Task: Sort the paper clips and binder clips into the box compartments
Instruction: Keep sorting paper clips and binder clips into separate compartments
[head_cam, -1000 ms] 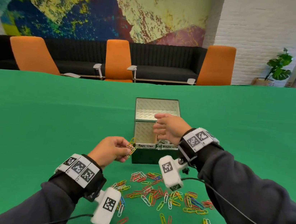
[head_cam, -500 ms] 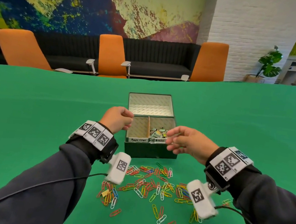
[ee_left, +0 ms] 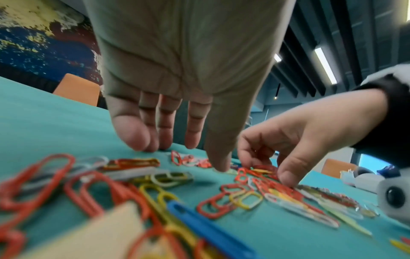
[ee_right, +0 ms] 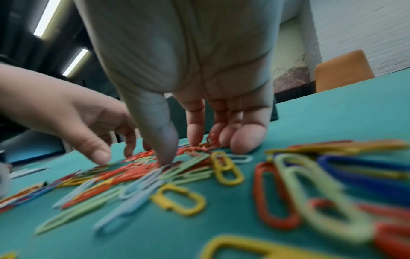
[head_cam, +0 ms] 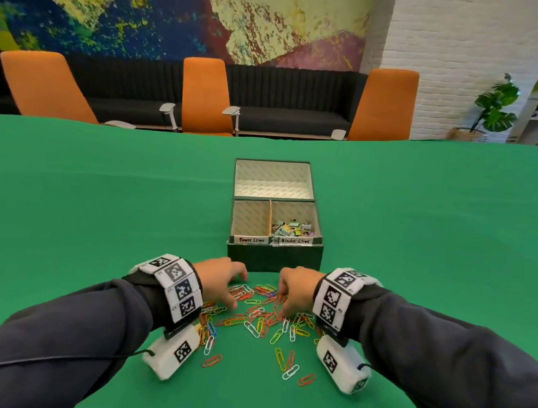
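Note:
A heap of coloured paper clips (head_cam: 259, 319) lies on the green table just in front of the dark box (head_cam: 272, 259). Both hands are down on the heap. My left hand (head_cam: 221, 283) spreads nearly straight fingers (ee_left: 142, 140) onto the cloth, its thumb tip on the clips, nothing gripped. My right hand (head_cam: 295, 294) presses its thumb (ee_right: 164, 154) on the clips, fingertips (ee_right: 241, 140) touching red clips (ee_right: 210, 142) a little apart from it. The right front compartment holds binder clips (head_cam: 293, 229). The left one, labelled Paper Clips (head_cam: 250, 216), shows a bare floor.
The box's back compartment (head_cam: 272, 180) stands open with nothing in it. Loose clips (head_cam: 287, 363) trail toward me between the two wrist cameras. Green tablecloth (head_cam: 88, 214) stretches wide on both sides. Orange chairs (head_cam: 206, 96) and a black bench line the far wall.
Both hands dropped from the box down to the heap. The left hand, which held paper clips near the box a second ago, now holds none.

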A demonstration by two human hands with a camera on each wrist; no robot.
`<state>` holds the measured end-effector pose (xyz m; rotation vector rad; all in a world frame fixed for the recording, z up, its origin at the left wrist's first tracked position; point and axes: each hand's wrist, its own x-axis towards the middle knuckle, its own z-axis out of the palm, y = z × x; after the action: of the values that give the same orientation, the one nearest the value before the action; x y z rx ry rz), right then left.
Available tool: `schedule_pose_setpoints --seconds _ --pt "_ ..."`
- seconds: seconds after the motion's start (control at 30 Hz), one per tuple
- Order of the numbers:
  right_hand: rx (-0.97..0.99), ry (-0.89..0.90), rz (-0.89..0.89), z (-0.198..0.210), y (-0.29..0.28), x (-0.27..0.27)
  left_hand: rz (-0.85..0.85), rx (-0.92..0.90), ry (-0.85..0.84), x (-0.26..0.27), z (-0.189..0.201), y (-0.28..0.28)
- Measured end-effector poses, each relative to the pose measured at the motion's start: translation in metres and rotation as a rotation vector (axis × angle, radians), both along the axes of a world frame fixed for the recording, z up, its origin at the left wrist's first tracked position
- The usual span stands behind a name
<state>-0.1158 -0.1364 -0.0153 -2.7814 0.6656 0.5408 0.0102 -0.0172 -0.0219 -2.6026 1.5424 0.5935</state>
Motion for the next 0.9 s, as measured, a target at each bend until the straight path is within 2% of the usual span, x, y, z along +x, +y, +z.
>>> schedule_pose_setpoints --seconds 0.13,0.23,0.4,0.53,0.63,0.73,0.8,0.9 --pt "-0.103 0.081 0.137 -0.006 0.009 0.003 -0.030 0.038 -0.012 -0.006 -0.002 -0.012" --pt "-0.109 0.042 0.145 -0.003 0.006 -0.002 -0.056 0.034 0.045 -0.013 0.000 -0.022" --pt "0.173 -0.161 -0.049 0.000 -0.017 -0.019 -0.163 0.045 -0.055 -0.025 -0.001 -0.033" --pt "0.459 -0.255 -0.205 0.000 -0.037 -0.027 -0.189 0.031 -0.027 -0.026 0.000 -0.031" --pt "0.585 -0.291 -0.249 0.005 -0.043 -0.030 -0.145 -0.038 0.089 -0.019 0.004 -0.026" --pt "0.573 -0.269 -0.234 0.008 -0.040 -0.025 -0.047 -0.143 0.294 -0.005 0.005 -0.020" --pt "0.503 -0.181 -0.157 0.010 -0.034 -0.018 0.025 -0.213 0.449 0.003 0.006 -0.016" --pt "0.292 -0.020 0.018 0.010 -0.022 -0.011 0.162 -0.364 0.719 0.011 0.006 -0.008"
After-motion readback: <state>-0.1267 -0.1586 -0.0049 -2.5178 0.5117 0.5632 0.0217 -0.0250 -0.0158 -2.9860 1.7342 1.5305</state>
